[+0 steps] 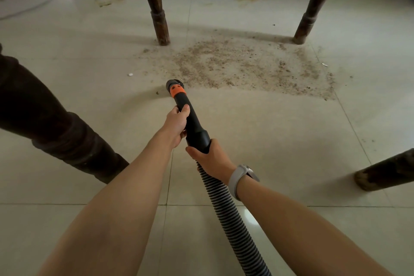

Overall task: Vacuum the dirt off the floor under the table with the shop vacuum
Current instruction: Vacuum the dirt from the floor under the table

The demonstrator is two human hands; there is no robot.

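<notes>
My left hand (178,122) and right hand (209,158) clench fingers round the black plastic vacuum nozzle (189,116), its tip at the brown dirt patch (246,67).

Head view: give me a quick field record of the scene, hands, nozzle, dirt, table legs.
left hand: grips the black wand near its front
right hand: grips the wand's rear end where the ribbed hose joins
nozzle: orange collar, at the near-left edge of the dirt
dirt: wide patch on the tiles, between the two far table legs
wrist: grey watch on the right
</notes>
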